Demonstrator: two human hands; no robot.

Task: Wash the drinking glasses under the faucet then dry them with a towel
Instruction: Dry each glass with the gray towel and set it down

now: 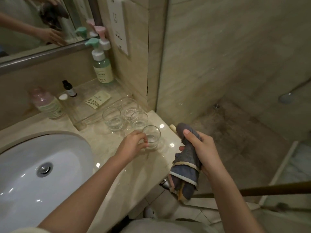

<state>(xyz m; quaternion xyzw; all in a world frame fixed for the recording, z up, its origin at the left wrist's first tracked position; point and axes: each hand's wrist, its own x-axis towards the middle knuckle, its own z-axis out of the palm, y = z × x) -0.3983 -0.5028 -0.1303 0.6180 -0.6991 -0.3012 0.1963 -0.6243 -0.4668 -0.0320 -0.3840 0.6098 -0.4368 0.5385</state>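
The white oval basin (33, 165) fills the near left, and the glossy cream marble counter (127, 167) runs right from it to an edge over the floor. At the far side of the counter a clear plastic tray (87, 113) holds small toiletries, and just right of it three clear round drinking glasses (112, 119) stand upright in a cluster.

The folded grey-blue towel with pale piping (186, 165) hangs off the counter's right edge in the right hand (200, 148), whose fingers and thumb are wrapped round its upper part.

A fourth clear drinking glass (152, 137) stands upright on the counter, nearer than the cluster and apart from it. The left hand (133, 143) pinches its near wall, fingertips curled against the glass low down.

The step looks like setting down or picking up this glass. Either way, a firmer grip wrapping more of the wall seems wise, since wet glass on polished stone may slide. Keep it well in from the right edge and clear of the other three.
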